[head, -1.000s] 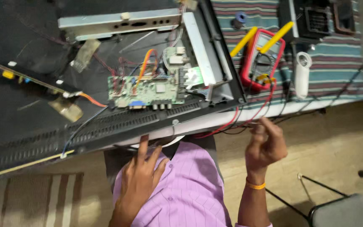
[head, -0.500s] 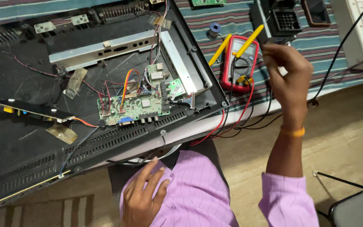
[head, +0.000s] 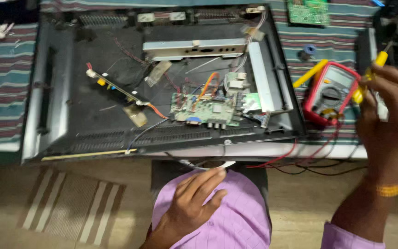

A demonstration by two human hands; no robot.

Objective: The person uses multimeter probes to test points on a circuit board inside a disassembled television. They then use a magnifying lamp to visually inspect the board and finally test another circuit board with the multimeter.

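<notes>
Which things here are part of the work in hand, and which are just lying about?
In hand:
- right hand gripping a yellow probe
- red multimeter beside it
- opened TV back with its green circuit board

Lying about:
- second green board
- small blue spool
- left hand, resting on the lap
</notes>
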